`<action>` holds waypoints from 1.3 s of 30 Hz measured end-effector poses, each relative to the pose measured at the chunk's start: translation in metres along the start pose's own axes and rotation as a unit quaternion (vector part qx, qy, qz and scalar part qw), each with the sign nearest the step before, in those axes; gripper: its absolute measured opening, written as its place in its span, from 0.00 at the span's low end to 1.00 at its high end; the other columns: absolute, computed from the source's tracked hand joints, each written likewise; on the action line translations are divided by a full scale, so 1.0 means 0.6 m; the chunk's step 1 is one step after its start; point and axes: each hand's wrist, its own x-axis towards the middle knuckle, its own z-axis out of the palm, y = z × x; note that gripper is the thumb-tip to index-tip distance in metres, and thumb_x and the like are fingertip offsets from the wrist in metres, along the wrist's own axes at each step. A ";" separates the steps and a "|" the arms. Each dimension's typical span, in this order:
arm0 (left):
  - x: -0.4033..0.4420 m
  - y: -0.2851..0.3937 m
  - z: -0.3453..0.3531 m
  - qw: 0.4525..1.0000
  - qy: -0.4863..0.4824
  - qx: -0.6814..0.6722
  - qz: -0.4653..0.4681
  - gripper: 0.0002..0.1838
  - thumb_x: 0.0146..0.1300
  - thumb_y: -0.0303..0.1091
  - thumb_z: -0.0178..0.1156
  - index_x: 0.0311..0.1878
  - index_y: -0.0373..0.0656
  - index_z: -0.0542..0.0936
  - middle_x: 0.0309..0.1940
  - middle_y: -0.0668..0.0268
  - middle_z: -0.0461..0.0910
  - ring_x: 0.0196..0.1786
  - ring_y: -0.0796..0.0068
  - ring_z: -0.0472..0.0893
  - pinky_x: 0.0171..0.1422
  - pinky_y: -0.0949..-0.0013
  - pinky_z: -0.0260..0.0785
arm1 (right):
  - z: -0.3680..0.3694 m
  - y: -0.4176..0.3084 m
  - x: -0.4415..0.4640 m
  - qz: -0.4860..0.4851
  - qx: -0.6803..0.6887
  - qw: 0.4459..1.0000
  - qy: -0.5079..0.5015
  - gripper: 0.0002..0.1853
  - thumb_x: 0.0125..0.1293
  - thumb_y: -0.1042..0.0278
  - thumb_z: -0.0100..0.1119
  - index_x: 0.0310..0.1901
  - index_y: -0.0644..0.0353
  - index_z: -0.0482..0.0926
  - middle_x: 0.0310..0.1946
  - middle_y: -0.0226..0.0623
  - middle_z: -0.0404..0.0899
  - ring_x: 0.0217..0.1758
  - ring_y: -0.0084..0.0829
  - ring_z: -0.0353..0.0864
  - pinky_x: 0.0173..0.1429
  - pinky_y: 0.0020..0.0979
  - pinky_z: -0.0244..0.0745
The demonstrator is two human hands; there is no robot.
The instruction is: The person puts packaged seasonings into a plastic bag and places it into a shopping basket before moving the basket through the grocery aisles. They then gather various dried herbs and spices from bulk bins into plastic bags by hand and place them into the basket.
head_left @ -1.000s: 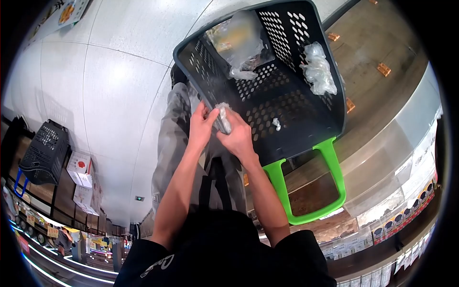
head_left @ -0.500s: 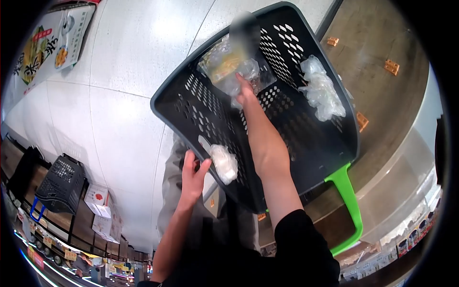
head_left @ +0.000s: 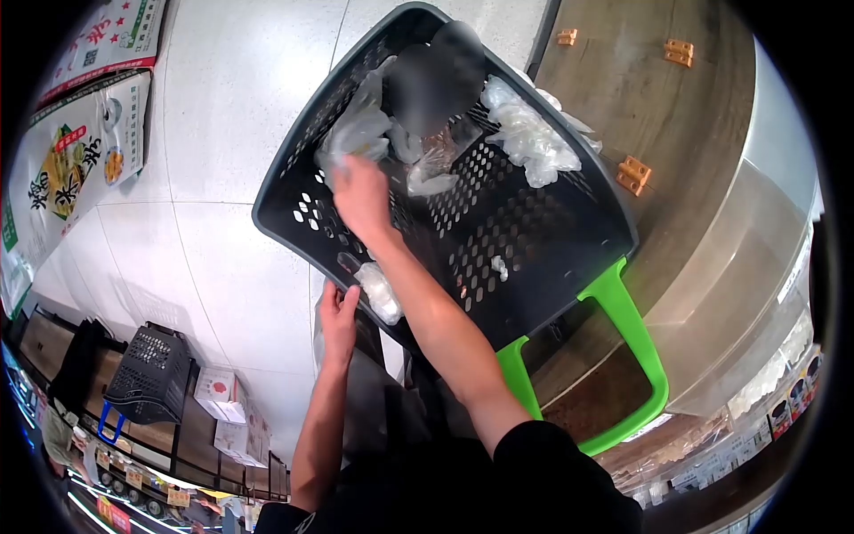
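A dark grey shopping basket (head_left: 267, 191) with perforated walls is tilted in front of me, its green handle (head_left: 654, 374) toward the lower right. My left hand (head_left: 338, 325) grips its near left rim, beside a crumpled whitish plastic bag (head_left: 379, 292). Inside the basket my right hand (head_left: 363, 200) is closed on a clear plastic bag (head_left: 360, 125) along the left wall; its fingers are partly hidden and smeared. Another clear plastic bag (head_left: 433, 173) lies deeper in, with something brownish by it. Crumpled clear plastic (head_left: 534, 133) hangs at the far right rim. A blurred patch hides the far end.
A brown wooden surface (head_left: 614, 98) with small orange pieces (head_left: 633, 175) borders the basket on the right. Printed packages (head_left: 76, 169) stand at the left. Lower left are another dark basket (head_left: 147, 374) with a blue handle and white boxes (head_left: 221, 394).
My right hand has moved left inside the basket, pulling at clear plastic by the left wall. The basket appears shifted left and down in view. My left hand stays on the rim.
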 end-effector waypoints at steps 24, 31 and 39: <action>-0.026 0.034 -0.006 0.951 0.188 0.200 0.140 0.27 0.56 0.22 0.62 0.60 0.38 0.70 0.45 0.61 0.69 0.40 0.71 0.72 0.43 0.71 0.67 | -0.094 0.227 -0.083 0.336 0.102 0.933 -0.085 0.07 0.55 0.71 0.60 0.28 0.68 0.77 0.16 0.31 0.73 0.15 0.22 0.69 0.20 0.27 0.63; 0.001 0.180 0.003 0.935 -0.183 0.169 0.254 0.32 0.54 0.19 0.62 0.65 0.44 0.71 0.60 0.54 0.71 0.61 0.62 0.73 0.61 0.66 0.66 | -0.236 -0.150 -0.142 0.156 -0.028 0.932 -0.326 0.13 0.56 0.74 0.58 0.42 0.70 0.80 0.34 0.41 0.84 0.39 0.27 0.82 0.43 0.31 0.74; 0.039 0.174 -0.036 0.976 -0.208 -0.052 0.027 0.17 0.55 0.15 0.58 0.50 0.34 0.78 0.40 0.67 0.82 0.43 0.82 0.79 0.49 0.75 0.72 | -0.186 -0.196 -0.156 -0.087 -0.075 0.954 -0.277 0.35 0.47 0.84 0.67 0.60 0.62 0.68 0.57 0.45 0.71 0.53 0.44 0.78 0.49 0.34 0.77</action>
